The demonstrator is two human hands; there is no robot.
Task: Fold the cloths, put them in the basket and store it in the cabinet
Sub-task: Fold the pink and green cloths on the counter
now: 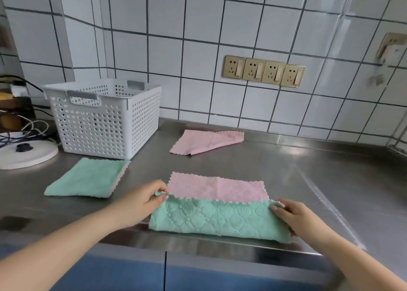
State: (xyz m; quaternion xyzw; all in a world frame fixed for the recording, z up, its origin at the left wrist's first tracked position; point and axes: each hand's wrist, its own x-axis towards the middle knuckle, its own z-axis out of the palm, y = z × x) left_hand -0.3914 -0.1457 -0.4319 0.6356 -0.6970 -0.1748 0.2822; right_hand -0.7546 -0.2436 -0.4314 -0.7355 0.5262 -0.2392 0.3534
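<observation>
A two-sided cloth point(218, 218), green on one face and pink on the other, lies near the front edge of the steel counter with its green near half turned up over the pink. My left hand point(143, 202) pinches its left corner and my right hand point(295, 218) pinches its right corner. A folded green cloth point(86, 178) lies flat at the left. A pink cloth point(207, 142) lies loosely folded farther back. The white perforated basket point(105, 118) stands upright at the back left, and I cannot see inside it.
The steel counter point(286, 169) meets a tiled wall with a row of sockets point(263, 71). A round white appliance point(26, 154) and tangled cables point(19, 129) sit at the far left beside the basket. Blue cabinet doors point(163, 275) run below the counter edge.
</observation>
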